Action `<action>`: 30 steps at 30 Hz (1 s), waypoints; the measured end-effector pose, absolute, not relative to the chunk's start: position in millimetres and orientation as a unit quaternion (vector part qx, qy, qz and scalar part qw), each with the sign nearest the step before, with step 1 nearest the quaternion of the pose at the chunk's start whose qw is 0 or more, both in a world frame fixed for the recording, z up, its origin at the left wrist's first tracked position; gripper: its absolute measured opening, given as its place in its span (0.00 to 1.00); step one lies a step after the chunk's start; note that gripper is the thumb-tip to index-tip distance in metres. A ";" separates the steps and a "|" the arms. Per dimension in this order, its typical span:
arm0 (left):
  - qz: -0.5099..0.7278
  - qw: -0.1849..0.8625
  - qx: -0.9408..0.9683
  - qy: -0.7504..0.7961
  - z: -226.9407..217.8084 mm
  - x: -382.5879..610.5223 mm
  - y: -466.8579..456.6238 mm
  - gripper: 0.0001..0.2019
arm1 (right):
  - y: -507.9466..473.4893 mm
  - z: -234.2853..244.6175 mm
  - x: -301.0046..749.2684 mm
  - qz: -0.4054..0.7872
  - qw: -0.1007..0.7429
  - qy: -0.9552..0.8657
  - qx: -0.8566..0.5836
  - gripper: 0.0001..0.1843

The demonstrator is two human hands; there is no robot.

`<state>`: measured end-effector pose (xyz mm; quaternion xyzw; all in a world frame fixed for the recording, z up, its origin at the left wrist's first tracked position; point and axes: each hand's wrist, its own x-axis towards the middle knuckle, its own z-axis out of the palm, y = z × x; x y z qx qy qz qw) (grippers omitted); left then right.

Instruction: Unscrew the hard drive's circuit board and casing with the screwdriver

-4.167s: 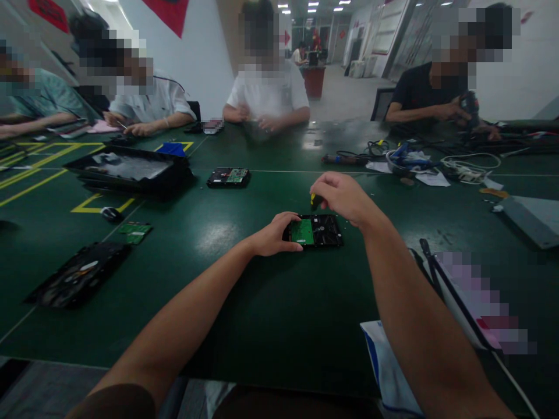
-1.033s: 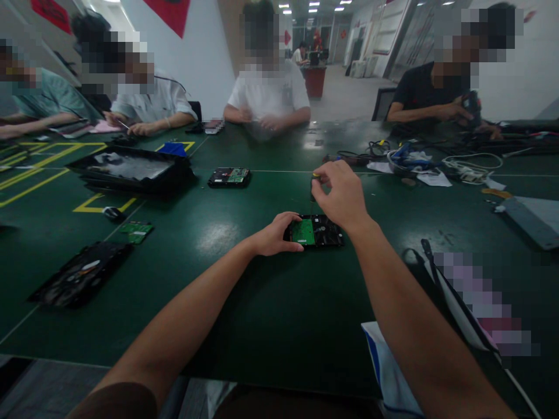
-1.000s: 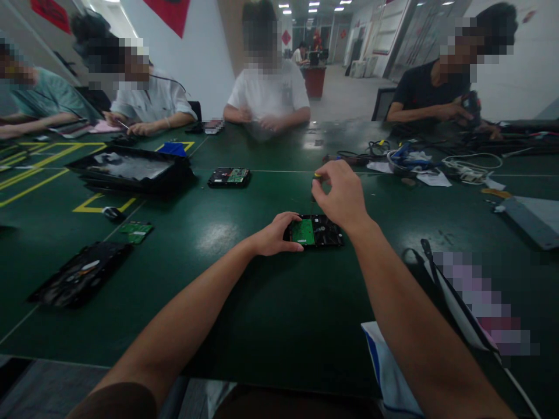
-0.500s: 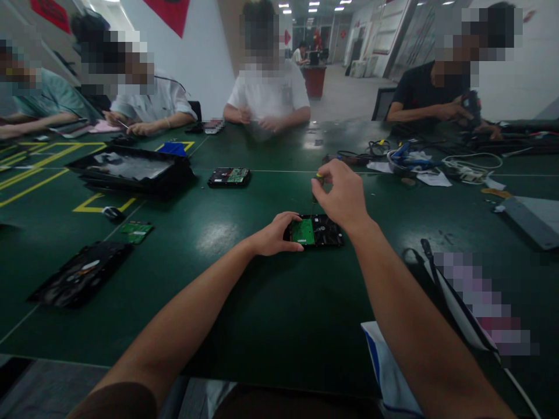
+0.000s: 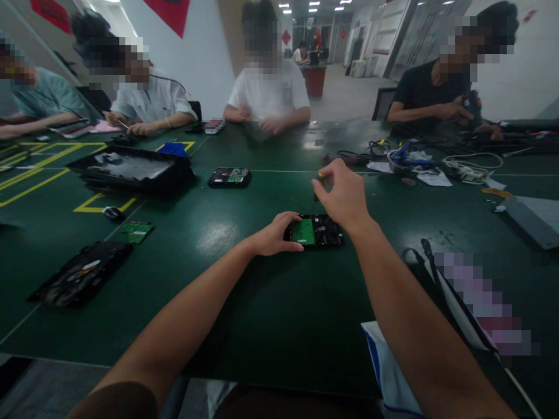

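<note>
A hard drive (image 5: 329,233) lies flat on the green table in front of me, its green circuit board facing up. My left hand (image 5: 279,234) grips the drive's left end, thumb on the near edge and fingers on the far edge. Above it, my right hand (image 5: 343,192) pinches a screwdriver (image 5: 321,174) with a bit of yellow on its handle. The thin shaft points down toward the far edge of the circuit board. Whether its tip sits in a screw is too small to tell.
Another hard drive (image 5: 229,177) lies farther back. To the left are black trays (image 5: 131,169), a loose circuit board (image 5: 137,231) and a dark drive-like part (image 5: 82,273). Cables (image 5: 410,158) and a grey box (image 5: 530,221) lie right. Several people sit across the table.
</note>
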<state>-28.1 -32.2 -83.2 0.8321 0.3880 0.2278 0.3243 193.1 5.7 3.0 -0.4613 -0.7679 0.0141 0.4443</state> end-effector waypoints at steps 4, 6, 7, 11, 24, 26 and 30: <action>0.232 0.320 0.835 0.383 -84.9 -27.9 -31.1 0.42 | 2.5 6.0 193.4 0.003 0.432 -0.781 -0.451 0.05; 0.234 0.321 0.835 0.382 -85.3 -27.8 -30.9 0.42 | 1.1 7.0 193.1 -0.003 0.427 -0.785 -0.450 0.06; 0.233 0.322 0.834 0.382 -85.0 -27.7 -31.0 0.42 | 1.1 6.9 193.0 -0.003 0.427 -0.784 -0.451 0.07; 0.228 0.322 0.833 0.388 -81.5 -27.4 -33.3 0.41 | 4.0 4.3 193.2 0.012 0.442 -0.770 -0.460 0.09; 0.232 0.312 0.840 0.379 -84.9 -27.8 -31.6 0.41 | 6.3 3.7 193.3 0.023 0.449 -0.767 -0.459 0.09; 0.233 0.313 0.839 0.379 -84.0 -27.5 -32.3 0.40 | 7.4 3.0 194.1 0.040 0.450 -0.765 -0.459 0.09; 0.234 0.314 0.838 0.380 -83.2 -27.2 -33.0 0.40 | 5.3 3.9 193.5 0.040 0.444 -0.781 -0.438 0.07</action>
